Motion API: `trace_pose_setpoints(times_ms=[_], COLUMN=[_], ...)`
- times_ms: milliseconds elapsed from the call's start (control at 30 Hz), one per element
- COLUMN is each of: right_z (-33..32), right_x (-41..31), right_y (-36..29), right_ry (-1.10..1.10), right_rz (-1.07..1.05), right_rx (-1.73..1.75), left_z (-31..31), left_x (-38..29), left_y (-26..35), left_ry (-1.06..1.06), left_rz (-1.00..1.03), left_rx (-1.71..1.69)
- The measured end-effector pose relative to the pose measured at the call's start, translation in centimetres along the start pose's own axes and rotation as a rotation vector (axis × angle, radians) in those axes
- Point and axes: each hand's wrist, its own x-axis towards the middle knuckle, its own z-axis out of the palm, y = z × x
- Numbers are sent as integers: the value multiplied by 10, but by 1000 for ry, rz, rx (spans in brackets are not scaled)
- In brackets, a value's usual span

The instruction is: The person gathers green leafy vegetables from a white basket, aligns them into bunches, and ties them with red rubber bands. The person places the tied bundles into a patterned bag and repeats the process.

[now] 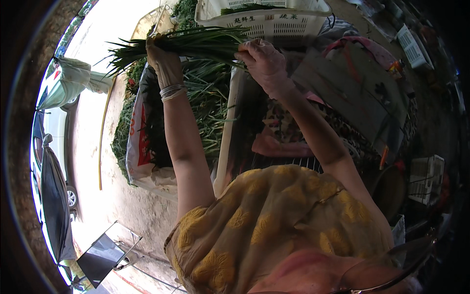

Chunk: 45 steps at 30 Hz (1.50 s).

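Note:
A bunch of long flat green leaves, like Chinese chives (205,40), stretches sideways between my hands. My left hand (159,47), in a thin pale glove with bands at the wrist, grips it near its left end, where the tips fan out. Closed fingers of my gloved right hand (262,62) pinch the other end. Below the bunch lies a large heap of loose green leaves (209,99). Beside the heap, a white plastic sack (134,147) with red print lines its left side. A pale crate edge (224,147) runs along the right.
A white slatted plastic crate (271,25) with writing stands beyond my hands, greens inside. On my right, a flat grey board (352,88) rests over leopard-print cloth (282,121). A smaller white basket (426,180) sits farther right. Leftward are a folding chair (106,253) and a parked car (58,128).

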Motion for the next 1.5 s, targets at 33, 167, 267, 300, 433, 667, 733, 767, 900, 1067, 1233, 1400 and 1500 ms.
trace_pose_setpoints(times_ms=[33,167,267,300,433,667,733,767,900,1067,1233,1400,1500], right_z=[2,-7,-34,-46,-86,-56,-31,-25,-60,-98,-104,-80,-44], right_x=[-2,-21,-66,-89,-130,-5,10,14,13,-45,-56,-10,-12], right_y=[-2,-9,28,53,93,-11,-1,6,4,103,56,-40,-47], right_ry=[-20,-182,-274,-294,-640,-163,-255,-303,-175,55,-419,-422,-112], right_rz=[16,19,73,119,438,413,499,536,588,615,309,421,-28], right_rx=[-51,-37,-23,-29,-197,312,645,815,1510,1626,133,413,117], left_z=[-4,-27,-66,-59,-54,-70,-52,-45,-98,-109,-110,-98,-91], left_x=[2,4,8,0,-35,-24,-31,-31,8,11,7,-5,-17], left_y=[-2,9,21,20,31,21,17,14,16,7,-1,-12,-19], left_ry=[-3,-30,-207,-227,-204,-109,-89,-78,-483,-518,-537,-568,-582], left_rz=[-7,-10,213,201,201,43,-3,-34,-201,-156,-148,-150,-183], left_rx=[-5,-6,344,340,383,84,12,-25,-540,-622,-689,-724,-788])
